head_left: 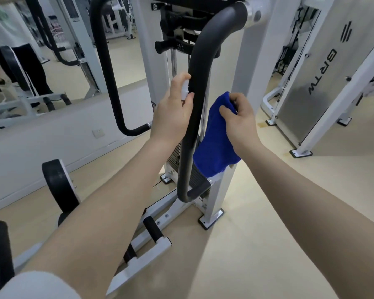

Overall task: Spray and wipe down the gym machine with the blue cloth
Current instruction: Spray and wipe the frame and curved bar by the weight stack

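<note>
A white gym machine (216, 190) stands in front of me with a long curved dark grey bar (200, 87) running down its front. My left hand (174, 111) grips a small white spray bottle (185, 91) just left of the bar, with one finger on top of it. The bottle is mostly hidden by the hand. My right hand (240, 119) pinches the top of the blue cloth (214, 145) just right of the bar. The cloth hangs down beside the bar in front of the weight stack.
A mirror (58, 57) fills the wall at left, above a low white wall (52, 143). A second black bar (108, 78) curves down at left. Black foot rollers (58, 186) and a white floor frame (151, 249) lie below. Another white machine (324, 78) stands at right on the beige floor.
</note>
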The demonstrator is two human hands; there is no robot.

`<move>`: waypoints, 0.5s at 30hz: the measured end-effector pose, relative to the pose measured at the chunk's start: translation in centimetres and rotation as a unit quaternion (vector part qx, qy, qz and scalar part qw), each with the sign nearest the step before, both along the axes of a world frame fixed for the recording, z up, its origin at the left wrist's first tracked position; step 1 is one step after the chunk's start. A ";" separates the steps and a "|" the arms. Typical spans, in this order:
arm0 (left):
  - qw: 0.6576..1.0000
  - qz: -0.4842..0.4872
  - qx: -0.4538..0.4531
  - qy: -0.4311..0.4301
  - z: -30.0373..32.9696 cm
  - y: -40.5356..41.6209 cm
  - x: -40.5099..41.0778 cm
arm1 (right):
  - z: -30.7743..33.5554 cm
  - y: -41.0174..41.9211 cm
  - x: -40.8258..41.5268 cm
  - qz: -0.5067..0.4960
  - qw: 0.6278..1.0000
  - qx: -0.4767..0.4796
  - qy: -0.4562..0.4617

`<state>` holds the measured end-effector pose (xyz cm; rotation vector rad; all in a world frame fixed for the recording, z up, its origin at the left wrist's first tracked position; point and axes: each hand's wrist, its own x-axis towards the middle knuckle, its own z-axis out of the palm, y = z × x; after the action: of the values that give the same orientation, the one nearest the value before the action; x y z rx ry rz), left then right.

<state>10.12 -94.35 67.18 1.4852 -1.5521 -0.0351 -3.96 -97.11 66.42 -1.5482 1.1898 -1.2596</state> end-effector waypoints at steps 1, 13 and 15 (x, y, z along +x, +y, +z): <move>1.000 0.005 0.006 0.001 -0.6 0.1 0.0 | -0.2 0.1 0.0 0.006 1.000 0.005 0.001; 0.987 0.059 0.119 0.089 -8.1 3.2 0.0 | -2.8 1.6 0.4 0.016 0.998 -0.034 0.054; 0.981 0.074 0.106 0.142 -7.6 3.1 0.3 | -2.4 1.7 0.8 -0.006 0.990 -0.109 0.085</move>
<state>10.46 -91.26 59.60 1.6777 -1.2339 -0.3197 -3.17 -95.43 64.05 -1.8418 1.1999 -1.3220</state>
